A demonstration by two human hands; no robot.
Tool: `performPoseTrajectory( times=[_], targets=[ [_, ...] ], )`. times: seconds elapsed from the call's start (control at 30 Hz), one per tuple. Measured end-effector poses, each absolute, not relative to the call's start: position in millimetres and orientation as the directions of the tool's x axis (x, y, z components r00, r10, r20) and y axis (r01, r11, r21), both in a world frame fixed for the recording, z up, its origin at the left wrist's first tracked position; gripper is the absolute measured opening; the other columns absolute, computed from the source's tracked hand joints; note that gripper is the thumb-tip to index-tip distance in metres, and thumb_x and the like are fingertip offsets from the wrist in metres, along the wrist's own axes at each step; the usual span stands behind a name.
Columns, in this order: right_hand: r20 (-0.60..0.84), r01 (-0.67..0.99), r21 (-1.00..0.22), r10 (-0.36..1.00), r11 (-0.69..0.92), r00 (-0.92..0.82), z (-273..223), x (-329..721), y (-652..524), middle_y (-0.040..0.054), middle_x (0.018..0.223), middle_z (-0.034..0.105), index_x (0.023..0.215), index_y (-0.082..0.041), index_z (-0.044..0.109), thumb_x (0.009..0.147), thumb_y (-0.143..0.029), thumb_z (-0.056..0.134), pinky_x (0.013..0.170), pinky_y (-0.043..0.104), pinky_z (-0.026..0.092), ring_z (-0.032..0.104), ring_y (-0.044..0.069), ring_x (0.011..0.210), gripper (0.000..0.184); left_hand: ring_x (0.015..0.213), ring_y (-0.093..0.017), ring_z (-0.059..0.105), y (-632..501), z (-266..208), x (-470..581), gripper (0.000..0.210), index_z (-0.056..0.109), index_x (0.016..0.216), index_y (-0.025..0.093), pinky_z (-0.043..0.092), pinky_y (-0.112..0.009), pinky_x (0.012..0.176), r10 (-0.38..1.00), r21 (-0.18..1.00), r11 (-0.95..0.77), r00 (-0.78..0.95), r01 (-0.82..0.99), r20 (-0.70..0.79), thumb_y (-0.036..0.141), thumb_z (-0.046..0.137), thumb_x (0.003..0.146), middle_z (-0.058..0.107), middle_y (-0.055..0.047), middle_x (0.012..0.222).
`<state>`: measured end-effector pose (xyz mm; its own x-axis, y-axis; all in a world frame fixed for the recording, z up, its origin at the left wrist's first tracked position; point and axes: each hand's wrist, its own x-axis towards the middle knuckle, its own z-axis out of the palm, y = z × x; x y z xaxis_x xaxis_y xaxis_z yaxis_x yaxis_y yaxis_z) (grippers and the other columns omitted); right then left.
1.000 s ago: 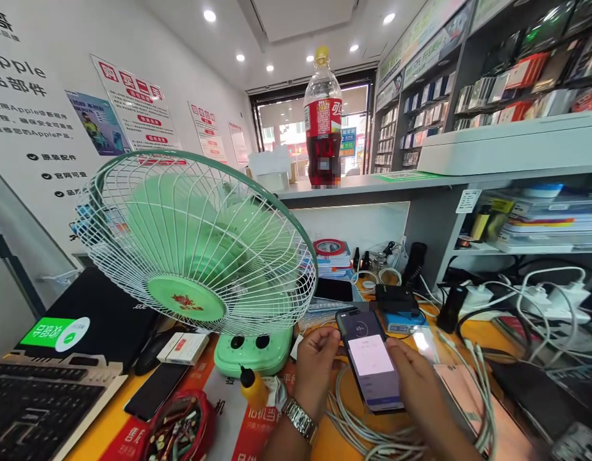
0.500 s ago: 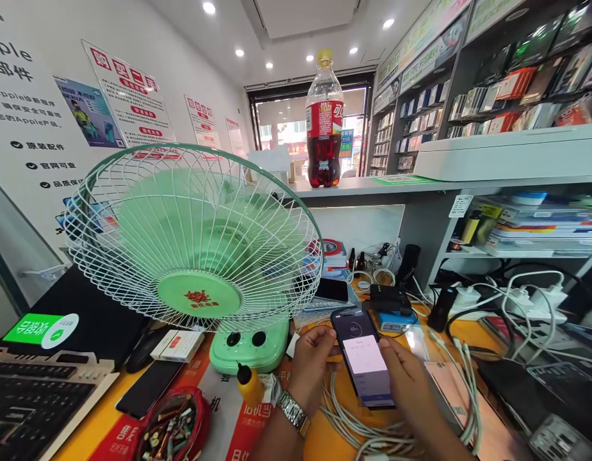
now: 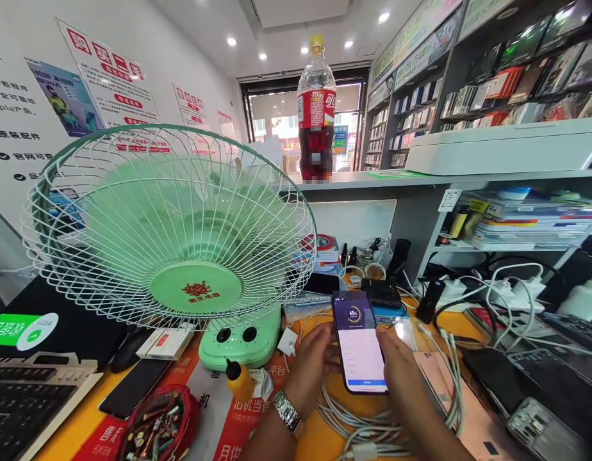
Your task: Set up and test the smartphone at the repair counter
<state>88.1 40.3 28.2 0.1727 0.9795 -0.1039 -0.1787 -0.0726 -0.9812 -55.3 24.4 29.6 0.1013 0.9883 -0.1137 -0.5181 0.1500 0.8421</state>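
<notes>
A smartphone (image 3: 360, 346) stands tilted between both hands, its screen lit with a dark top, a ring reading 65% and a white list below. My left hand (image 3: 315, 355), with a metal-band watch on the wrist, grips the phone's left edge, fingers curled behind it. Along the right edge my right hand (image 3: 396, 355) holds it too, thumb at the side. Beneath the phone lies a loose bundle of white cables (image 3: 346, 422). A white charger plug (image 3: 287, 341) sits left of my left hand, and a yellow bottle with a black tip (image 3: 239, 379) is nearer.
A green desk fan (image 3: 195, 288) fills the left side. A red bowl of small parts (image 3: 159, 426), a dark phone (image 3: 132, 387) and a keyboard (image 3: 31, 410) lie in front. A cola bottle (image 3: 316, 121) stands on the shelf. Chargers and cables (image 3: 512, 291) crowd the right.
The phone's screen went from a mostly dimmed view with a pale panel to a full white list under the 65% ring. The camera view has shifted slightly right; both hands still hold the phone.
</notes>
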Motion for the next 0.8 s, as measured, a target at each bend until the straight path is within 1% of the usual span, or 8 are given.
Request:
performPoseTrajectory(
  times=[0.07, 0.13, 0.27, 0.33, 0.47, 0.6, 0.7, 0.8],
  targets=[
    [-0.093, -0.203, -0.978, 0.976, -0.051, 0.199, 28, 87, 41, 0.0047, 0.079, 0.072, 0.086, -0.02, 0.064, 0.075, -0.053, 0.058, 0.055, 0.031, 0.051, 0.066, 0.025, 0.07, 0.036, 0.097, -0.023, 0.06, 21, 28, -50, 0.042, 0.057, 0.119, 0.018, 0.048, -0.025, 0.063, 0.986, 0.826, 0.137, 0.153, -0.547, -0.062, 0.043, 0.053, 0.086, 0.062, -0.013, 0.117],
    [-0.075, -0.238, -0.971, 0.971, -0.02, 0.227, 26, 86, 42, 0.0051, 0.089, 0.073, 0.091, -0.022, 0.063, 0.076, -0.053, 0.057, 0.063, 0.034, 0.054, 0.067, 0.027, 0.082, 0.035, 0.104, -0.023, 0.056, 17, 27, -46, 0.048, 0.051, 0.131, 0.023, 0.048, -0.025, 0.068, 0.976, 0.796, 0.131, 0.219, -0.591, 0.002, 0.031, 0.054, 0.083, 0.057, -0.01, 0.127],
    [-0.083, -0.285, -0.958, 0.97, -0.015, 0.229, 21, 85, 43, 0.0044, 0.101, 0.071, 0.092, -0.024, 0.061, 0.078, -0.053, 0.056, 0.079, 0.035, 0.054, 0.065, 0.027, 0.097, 0.032, 0.088, -0.019, 0.06, 11, 24, -42, 0.09, 0.025, 0.145, 0.035, 0.051, -0.027, 0.067, 0.935, 0.752, 0.243, 0.354, -0.613, -0.013, 0.009, 0.056, 0.065, 0.058, -0.006, 0.12],
    [-0.097, -0.285, -0.958, 0.972, -0.034, 0.212, 20, 85, 43, 0.0044, 0.103, 0.071, 0.092, -0.025, 0.061, 0.079, -0.054, 0.056, 0.081, 0.036, 0.053, 0.065, 0.026, 0.099, 0.032, 0.08, -0.018, 0.06, 11, 23, -41, 0.097, 0.019, 0.147, 0.035, 0.051, -0.028, 0.065, 0.933, 0.737, 0.272, 0.358, -0.619, -0.044, 0.007, 0.055, 0.061, 0.061, -0.006, 0.111],
    [-0.089, -0.222, -0.974, 0.983, -0.052, 0.16, 19, 86, 43, 0.0059, 0.111, 0.069, 0.096, -0.024, 0.063, 0.081, -0.055, 0.053, 0.086, 0.037, 0.051, 0.061, 0.028, 0.107, 0.036, 0.078, -0.019, 0.062, 12, 22, -44, 0.093, 0.026, 0.145, 0.031, 0.052, -0.026, 0.058, 0.956, 0.743, 0.225, 0.289, -0.63, -0.045, 0.007, 0.053, 0.059, 0.062, -0.007, 0.105],
    [0.037, -0.15, -0.988, 0.999, 0.036, -0.006, 21, 89, 43, 0.0069, 0.116, 0.067, 0.101, -0.025, 0.065, 0.086, -0.052, 0.047, 0.089, 0.041, 0.049, 0.06, 0.029, 0.109, 0.036, 0.077, -0.021, 0.063, 14, 26, -48, 0.089, 0.031, 0.143, 0.027, 0.051, -0.025, 0.051, 0.971, 0.769, 0.181, 0.236, -0.613, -0.04, 0.008, 0.052, 0.058, 0.063, -0.009, 0.105],
    [0.08, -0.102, -0.992, 0.996, 0.075, -0.043, 25, 89, 43, 0.0062, 0.121, 0.065, 0.107, -0.025, 0.066, 0.083, -0.044, 0.052, 0.098, 0.043, 0.044, 0.055, 0.03, 0.117, 0.033, 0.079, -0.022, 0.062, 15, 28, -50, 0.087, 0.034, 0.141, 0.026, 0.051, -0.023, 0.051, 0.986, 0.789, 0.127, 0.165, -0.601, -0.033, 0.008, 0.052, 0.058, 0.064, -0.009, 0.107],
    [0.139, -0.135, -0.984, 0.978, 0.118, -0.156, 28, 87, 43, 0.0046, 0.121, 0.065, 0.113, -0.026, 0.064, 0.077, -0.031, 0.058, 0.102, 0.043, 0.04, 0.054, 0.028, 0.118, 0.037, 0.082, -0.022, 0.062, 16, 27, -51, 0.083, 0.035, 0.141, 0.026, 0.052, -0.024, 0.052, 0.995, 0.794, 0.078, 0.099, -0.604, -0.022, 0.01, 0.052, 0.061, 0.063, -0.008, 0.109]
  ],
)
